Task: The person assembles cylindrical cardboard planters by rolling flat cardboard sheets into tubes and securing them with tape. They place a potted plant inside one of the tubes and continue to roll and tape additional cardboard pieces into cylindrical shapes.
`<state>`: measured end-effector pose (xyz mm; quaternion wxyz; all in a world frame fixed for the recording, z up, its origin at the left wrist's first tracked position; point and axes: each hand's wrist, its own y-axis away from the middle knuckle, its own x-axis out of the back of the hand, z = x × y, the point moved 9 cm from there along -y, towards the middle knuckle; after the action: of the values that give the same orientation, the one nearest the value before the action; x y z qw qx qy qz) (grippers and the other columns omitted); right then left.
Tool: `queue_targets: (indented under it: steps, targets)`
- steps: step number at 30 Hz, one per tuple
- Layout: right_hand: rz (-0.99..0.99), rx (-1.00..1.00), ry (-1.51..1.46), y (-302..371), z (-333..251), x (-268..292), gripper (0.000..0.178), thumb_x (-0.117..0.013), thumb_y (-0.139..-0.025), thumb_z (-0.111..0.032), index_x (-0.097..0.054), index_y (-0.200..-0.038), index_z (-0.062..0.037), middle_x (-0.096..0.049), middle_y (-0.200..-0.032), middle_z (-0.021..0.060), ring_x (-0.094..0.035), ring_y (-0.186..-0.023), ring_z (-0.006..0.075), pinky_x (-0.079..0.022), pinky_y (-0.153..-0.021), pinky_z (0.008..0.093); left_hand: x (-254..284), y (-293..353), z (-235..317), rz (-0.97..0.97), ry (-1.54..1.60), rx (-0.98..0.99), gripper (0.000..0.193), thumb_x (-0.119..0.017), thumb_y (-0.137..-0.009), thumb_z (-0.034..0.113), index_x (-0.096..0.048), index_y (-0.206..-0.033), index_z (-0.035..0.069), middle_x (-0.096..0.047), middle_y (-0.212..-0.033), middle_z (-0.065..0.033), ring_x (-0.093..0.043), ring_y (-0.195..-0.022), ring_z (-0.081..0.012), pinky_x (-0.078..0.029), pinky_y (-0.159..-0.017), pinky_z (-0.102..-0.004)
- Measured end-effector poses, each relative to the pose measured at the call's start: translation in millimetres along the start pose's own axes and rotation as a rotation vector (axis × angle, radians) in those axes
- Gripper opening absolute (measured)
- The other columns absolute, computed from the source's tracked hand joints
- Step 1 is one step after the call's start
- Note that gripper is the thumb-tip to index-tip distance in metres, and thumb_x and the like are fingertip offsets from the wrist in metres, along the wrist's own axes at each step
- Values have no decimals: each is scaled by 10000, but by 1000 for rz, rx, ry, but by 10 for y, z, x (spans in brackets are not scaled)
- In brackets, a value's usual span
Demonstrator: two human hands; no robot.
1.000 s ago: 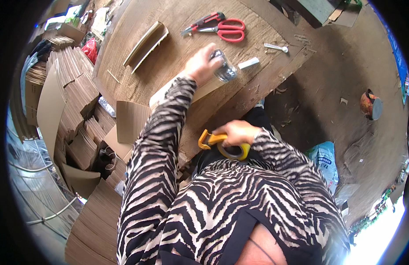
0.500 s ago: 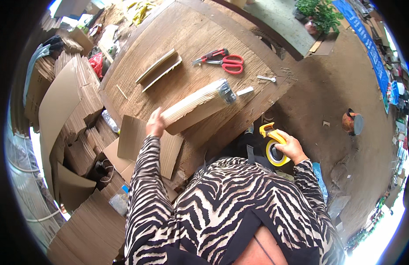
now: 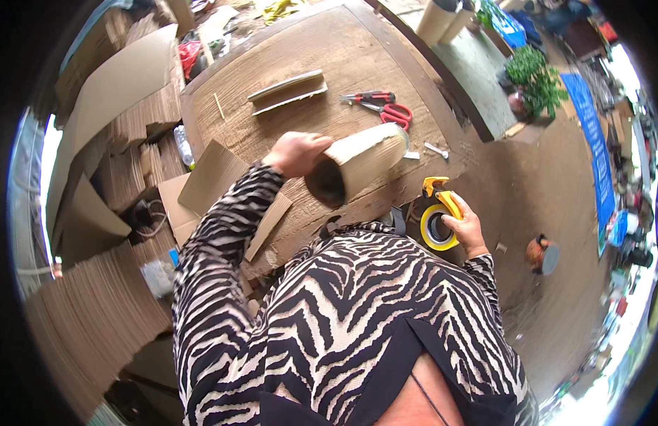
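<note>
My left hand (image 3: 300, 153) grips the near edge of a rolled cardboard tube (image 3: 371, 160), its fingers closed at the rim. The tube's dark open end is tilted toward me, over the wooden table (image 3: 222, 138). Held in my closed right hand (image 3: 469, 227), off the table's near right edge, is a yellow tape dispenser (image 3: 453, 204) with a tape roll. Beyond the tube lie red-handled scissors (image 3: 398, 115) and a red and black utility knife (image 3: 380, 96). A folded cardboard channel (image 3: 290, 94) rests farther left. Right of the tube is a small pale bolt-like piece (image 3: 436, 150).
Stacks of flat cardboard (image 3: 94, 312) crowd the left side, with a loose cardboard sheet (image 3: 214, 177) at the table's left edge. A grey side table (image 3: 478, 92) and a leafy plant (image 3: 531, 74) stand at the far right. A round orange container (image 3: 542, 255) is on the floor.
My left hand has lifted and turned the cardboard tube, so its open end now faces me. My view has shifted; my right hand still holds the tape dispenser.
</note>
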<state>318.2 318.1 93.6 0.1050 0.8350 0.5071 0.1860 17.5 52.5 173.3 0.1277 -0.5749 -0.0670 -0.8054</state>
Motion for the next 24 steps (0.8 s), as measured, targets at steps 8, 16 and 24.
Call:
queue_targets:
  steps: [8, 16, 24]
  targets:
    - [38, 300, 100, -422, -1034, 53, 695, -702, -776, -13, -464, -1428, -17, -581, -1341, 125, -550, -1241, 195, -417, -1056, 311, 316, -394, 332, 274, -51, 285, 203, -618, -931, 302, -679, -952, 109, -688, -802, -157, -677, -730, -339, -529, -631, -423]
    - [-207, 206, -339, -786, -1118, -333, 733, -663, -829, -41, -344, -1488, 2, -484, -1420, 123, -482, -1291, 204, -368, -1097, 314, 299, 234, 624, 307, -1, 476, 195, -609, -928, 296, -675, -1014, 134, -696, -798, -131, -683, -717, -311, -529, -597, -414]
    - [-415, 200, -347, -1007, -1136, -875, 735, -664, -841, 10, -339, -1500, -28, -494, -1409, 111, -493, -1284, 197, -384, -1093, 312, 216, 418, 1003, 134, 0, 532, 342, -684, -878, 216, -683, -1219, 211, -700, -930, -47, -649, -925, -264, -503, -846, -411]
